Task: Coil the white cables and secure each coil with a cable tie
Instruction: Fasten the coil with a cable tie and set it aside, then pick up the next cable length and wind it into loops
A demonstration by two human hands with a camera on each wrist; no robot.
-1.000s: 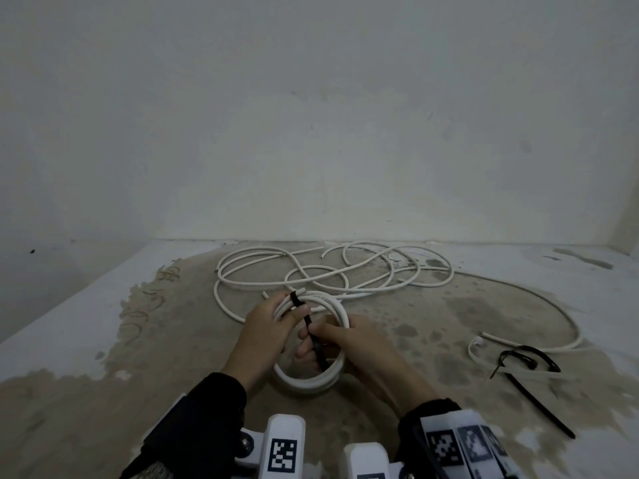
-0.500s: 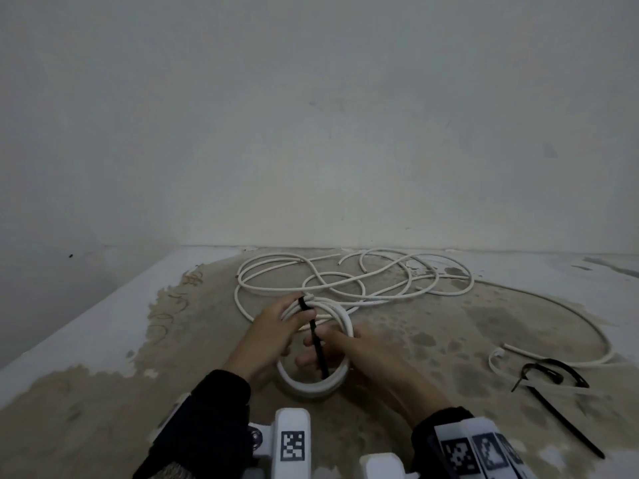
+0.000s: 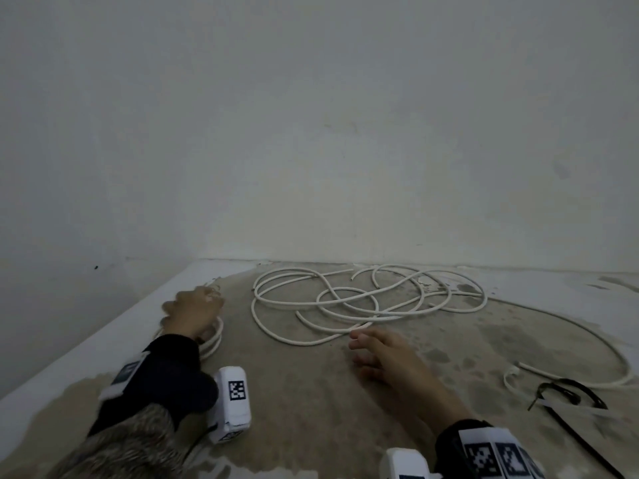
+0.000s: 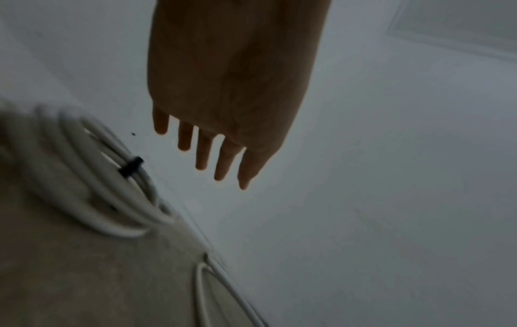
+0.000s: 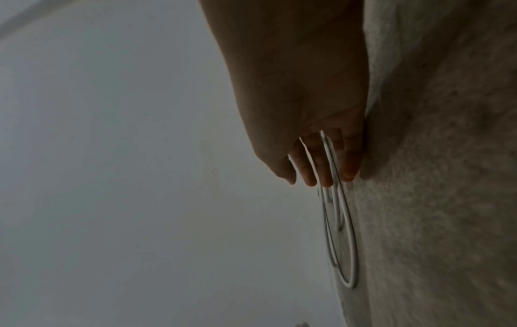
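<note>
A finished white coil (image 3: 216,335) lies on the floor at the left, bound by a black cable tie (image 4: 131,170). My left hand (image 3: 193,311) hovers just over it; in the left wrist view its fingers (image 4: 207,154) are straight and hold nothing, apart from the coil (image 4: 92,183). My right hand (image 3: 380,350) is stretched forward, low over the floor, with straight empty fingers (image 5: 324,174). Its fingertips are just short of the loose tangled white cable (image 3: 349,299), which shows beyond them in the right wrist view (image 5: 351,254).
Spare black cable ties (image 3: 570,392) lie on the floor at the right, beside the end of another long white cable (image 3: 608,347). A white wall (image 3: 345,167) closes the back, and a pale painted strip (image 3: 103,340) runs along the left.
Both hands held the coil and the tie in front of me. Now the tied coil lies at the left, released, and my right hand has moved forward toward the loose cable.
</note>
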